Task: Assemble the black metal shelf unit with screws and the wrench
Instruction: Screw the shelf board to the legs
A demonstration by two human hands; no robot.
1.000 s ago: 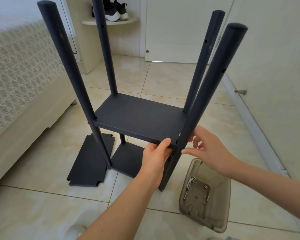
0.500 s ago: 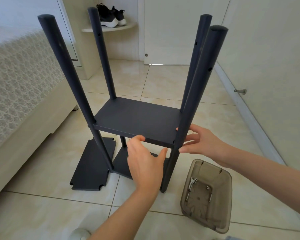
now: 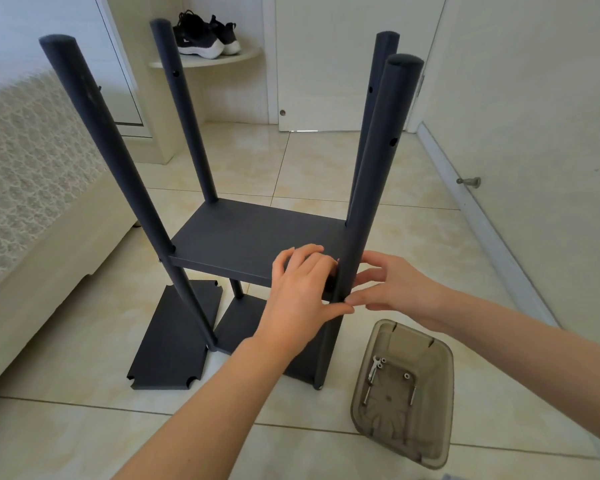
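While the black metal shelf unit (image 3: 122, 168) stands upright on the pale tiled floor (image 3: 326, 168) in the middle of the view, both hands are at its near right corner. Four round black posts rise from it, and a flat black raised shelf panel (image 3: 274, 226) sits between them partway up, with a lower black panel (image 3: 243, 323) near the floor. The left hand (image 3: 302, 296) grips the raised shelf panel's corner beside the near right post (image 3: 371, 202), its fingers curled together over the top and its thumb stretched along the front to touch that post. The right hand (image 3: 399, 285) lies against the post's other side, its fingers loosely bent and slightly spread; whether they clasp the post cannot be told.

A loose black notched panel (image 3: 174, 341) lies flat on the floor, just left of the unit's base. To the right, a brown translucent plastic bin (image 3: 430, 393) holds silver screws (image 3: 406, 375) and a small silver wrench (image 3: 373, 368). A bed with a lace-patterned cover (image 3: 32, 168) runs along the left. Black sneakers with white soles (image 3: 205, 38) sit on a cream corner ledge (image 3: 222, 60) beside a white door (image 3: 343, 64).
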